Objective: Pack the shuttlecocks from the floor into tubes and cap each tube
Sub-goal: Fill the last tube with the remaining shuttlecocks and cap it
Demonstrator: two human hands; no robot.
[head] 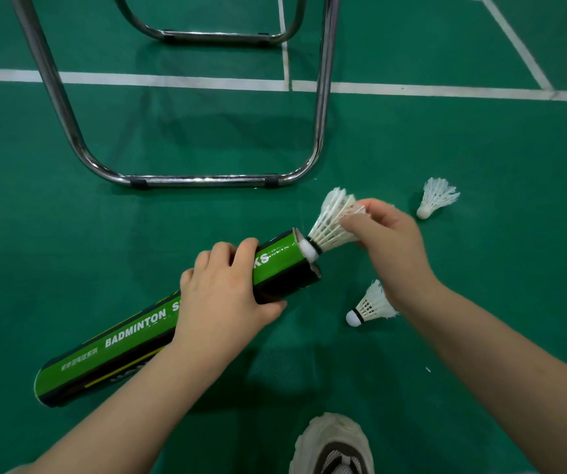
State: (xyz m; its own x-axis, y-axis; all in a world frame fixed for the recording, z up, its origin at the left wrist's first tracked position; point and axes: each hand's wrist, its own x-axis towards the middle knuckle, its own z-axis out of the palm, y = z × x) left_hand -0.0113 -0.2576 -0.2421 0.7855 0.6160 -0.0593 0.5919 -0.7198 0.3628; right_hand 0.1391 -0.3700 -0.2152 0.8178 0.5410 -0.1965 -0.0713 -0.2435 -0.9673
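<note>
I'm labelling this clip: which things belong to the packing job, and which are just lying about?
Job: green tube, held shuttlecock, near floor shuttlecock, far floor shuttlecock, left hand, right hand.
Lying about: metal chair frame, shoe.

The tube [131, 333] reads "BADMINTON S…", then seemingly "…KS".

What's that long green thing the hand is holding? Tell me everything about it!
The tube is long and round, like shiny cardboard, bright green with black stripes and white letters reading BADMINTON. The left hand grips it near its open end, which points up and to the right. That end has no cap. A white shuttlecock, pinched by the right hand, has its round tip at the opening, with its feathers outside.
</note>
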